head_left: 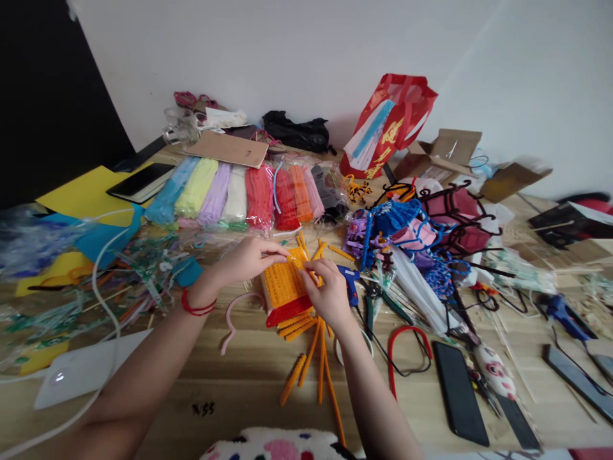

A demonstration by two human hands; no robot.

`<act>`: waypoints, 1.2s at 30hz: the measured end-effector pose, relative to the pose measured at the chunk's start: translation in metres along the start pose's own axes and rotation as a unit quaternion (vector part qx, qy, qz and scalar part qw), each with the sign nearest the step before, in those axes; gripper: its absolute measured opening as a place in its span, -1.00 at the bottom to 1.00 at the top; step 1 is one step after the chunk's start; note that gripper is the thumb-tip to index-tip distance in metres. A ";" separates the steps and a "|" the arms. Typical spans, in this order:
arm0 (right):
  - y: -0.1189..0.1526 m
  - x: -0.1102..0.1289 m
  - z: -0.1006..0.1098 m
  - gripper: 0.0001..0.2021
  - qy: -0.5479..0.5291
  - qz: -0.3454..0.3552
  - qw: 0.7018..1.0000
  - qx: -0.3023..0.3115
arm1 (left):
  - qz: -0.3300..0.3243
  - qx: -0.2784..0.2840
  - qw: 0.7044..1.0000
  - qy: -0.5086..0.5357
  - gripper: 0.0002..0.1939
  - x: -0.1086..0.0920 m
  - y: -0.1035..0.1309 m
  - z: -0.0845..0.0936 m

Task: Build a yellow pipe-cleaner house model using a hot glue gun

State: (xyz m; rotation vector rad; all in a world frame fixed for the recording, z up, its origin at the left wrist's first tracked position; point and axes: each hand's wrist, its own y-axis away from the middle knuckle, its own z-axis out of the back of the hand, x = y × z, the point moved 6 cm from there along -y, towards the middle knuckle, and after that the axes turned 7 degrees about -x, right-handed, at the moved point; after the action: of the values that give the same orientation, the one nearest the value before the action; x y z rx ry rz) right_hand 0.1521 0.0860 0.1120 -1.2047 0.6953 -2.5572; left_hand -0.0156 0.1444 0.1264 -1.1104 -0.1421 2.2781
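Observation:
In front of me is an orange panel of ribbed pipe cleaners (282, 281) with a red lower edge. My left hand (251, 260), a red string on its wrist, pinches the panel's top edge between thumb and fingers. At the right edge, my right hand (328, 291) has thumb and fingertips closed on the panel; exactly what is between them is too small to make out. Loose orange pipe cleaners (320, 364) fan out beneath and below it. A pink pipe cleaner (230, 329) curls to the left. A blue glue gun (352, 284) lies just beyond my right hand.
Bagged bundles of coloured pipe cleaners (234, 195) line the back. Finished-looking blue and pink fuzzy pieces (412, 223) are heaped at the right. A black phone (460, 390) lies near the front right. A white cable (98, 281) crosses the left, beside green scraps (143, 268).

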 end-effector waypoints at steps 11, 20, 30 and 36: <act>0.000 0.002 0.001 -0.88 0.000 0.000 1.000 0.002 | 0.009 0.013 1.000 0.003 -0.79 0.001 0.000 0.000; 0.000 -0.001 0.001 -0.86 0.015 -0.013 1.000 0.010 | 0.024 0.025 0.999 0.025 -0.75 0.001 0.000 0.002; 0.008 -0.014 0.028 -0.75 -0.025 -0.060 0.996 -0.062 | 0.161 -0.271 0.947 0.062 -0.74 0.027 0.029 0.058; 0.042 -0.046 0.047 -0.78 -0.062 -0.164 0.977 -0.126 | 0.196 -0.268 0.940 0.079 -0.70 0.039 0.066 0.025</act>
State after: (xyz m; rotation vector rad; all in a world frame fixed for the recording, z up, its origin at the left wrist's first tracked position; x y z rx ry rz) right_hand 0.2181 0.0531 0.0856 -1.6698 0.8766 -2.6797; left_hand -0.0835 0.1160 0.0933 -1.7266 -0.5458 2.5591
